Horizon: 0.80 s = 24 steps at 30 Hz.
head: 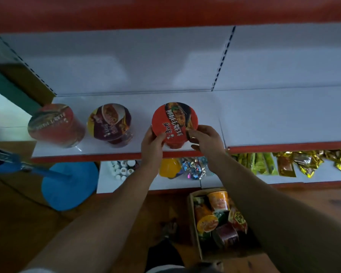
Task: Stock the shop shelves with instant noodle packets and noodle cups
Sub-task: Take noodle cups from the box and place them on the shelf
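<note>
- A blue round stool (69, 186) stands on the wooden floor at the far left, below the shelf.
- On the white upper shelf (283, 115), which has a red front edge, a red noodle cup (55, 125) sits at the left end. It is blurred.
- Just beside it on the right stands a purple noodle cup (110, 125), apart from the first.
- On the lower shelf beneath, small white-capped bottles (122, 170) are clustered.
- The left hand (153, 142) grips the left side of the red-lidded noodle cup (174, 123), fingers curled round its wall and thumb on the lid.
- That cup is near the shelf's front edge, well to the right of the purple one. I cannot tell whether its base rests on the shelf.
- The right hand (206, 139) holds the cup's right rim, fingers curled and thumb at the lid's edge.
- A cardboard box (193, 223) on the floor below holds more noodle cups, lying jumbled.
- Green and gold packets (283, 164) lie along the lower shelf at the right.
</note>
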Tool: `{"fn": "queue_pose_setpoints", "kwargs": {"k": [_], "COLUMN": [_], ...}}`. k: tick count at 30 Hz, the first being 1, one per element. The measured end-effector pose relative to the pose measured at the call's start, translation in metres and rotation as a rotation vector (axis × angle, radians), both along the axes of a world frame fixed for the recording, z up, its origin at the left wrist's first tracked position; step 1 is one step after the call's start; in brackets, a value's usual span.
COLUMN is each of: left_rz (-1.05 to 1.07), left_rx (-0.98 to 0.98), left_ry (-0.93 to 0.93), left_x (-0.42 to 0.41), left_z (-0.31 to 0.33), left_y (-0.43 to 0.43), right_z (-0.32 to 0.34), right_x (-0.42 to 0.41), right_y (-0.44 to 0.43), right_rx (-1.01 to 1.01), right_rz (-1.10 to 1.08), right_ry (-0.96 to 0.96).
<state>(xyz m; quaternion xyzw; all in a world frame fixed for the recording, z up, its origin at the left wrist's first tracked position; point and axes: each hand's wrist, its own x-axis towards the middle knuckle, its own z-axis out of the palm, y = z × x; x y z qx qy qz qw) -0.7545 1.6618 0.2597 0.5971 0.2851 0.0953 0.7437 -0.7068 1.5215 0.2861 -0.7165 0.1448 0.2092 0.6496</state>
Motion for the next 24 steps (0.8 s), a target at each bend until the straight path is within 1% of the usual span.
{"fn": "queue_pose_setpoints", "kwargs": {"k": [8, 13, 18, 21, 24], "left_rz": [0.006, -0.037, -0.035, 0.036, 0.222], "left_rx": [-0.013, -0.033, 0.000, 0.048, 0.063], "left_ry": [0.076, 0.057, 0.059, 0.059, 0.146], "left_x": [0.025, 0.029, 0.022, 0.012, -0.004], "left_z": [-0.019, -0.017, -0.016, -0.012, -0.010], "left_y": [0.037, 0.040, 0.034, 0.020, -0.003], "right_z": [-0.010, -0.011, -0.009, -0.009, -0.010], "right_x": [0.016, 0.023, 0.025, 0.024, 0.019], "right_y": [0.031, 0.031, 0.017, -0.002, -0.029], "right_rx": [-0.059, -0.071, -0.150, -0.241, -0.329], "right_rz": [0.072, 0.050, 0.023, 0.011, -0.005], "right_ry": [0.042, 0.062, 0.057, 0.028, -0.003]}}
